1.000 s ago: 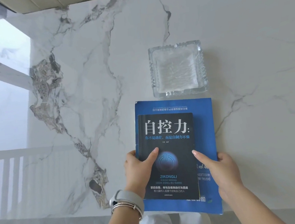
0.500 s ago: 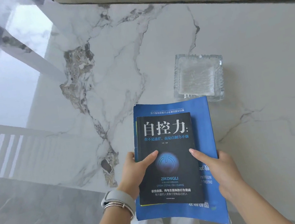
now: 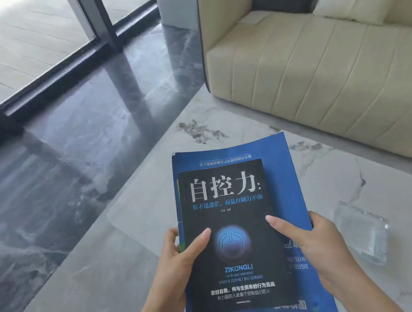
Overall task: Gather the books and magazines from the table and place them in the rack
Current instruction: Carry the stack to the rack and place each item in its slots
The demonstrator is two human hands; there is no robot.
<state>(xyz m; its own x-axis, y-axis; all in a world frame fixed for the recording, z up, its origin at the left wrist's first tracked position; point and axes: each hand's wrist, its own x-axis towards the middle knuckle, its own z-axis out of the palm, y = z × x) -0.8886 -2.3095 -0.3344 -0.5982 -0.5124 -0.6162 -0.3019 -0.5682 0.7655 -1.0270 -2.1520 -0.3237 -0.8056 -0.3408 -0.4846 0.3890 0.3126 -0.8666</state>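
Both hands [image 3: 177, 263] under book stack [image 3: 239, 230]

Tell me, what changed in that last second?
The stack, black book atop blue magazine, has been lifted off the table, and the view swung toward the sofa. The glass ashtray now lies right of the stack. Left hand and right hand grip unchanged.

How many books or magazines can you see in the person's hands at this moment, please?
2 for certain: a black book on top and a larger blue magazine beneath it. A thin green-edged sliver at the stack's left side may be a third, mostly hidden.
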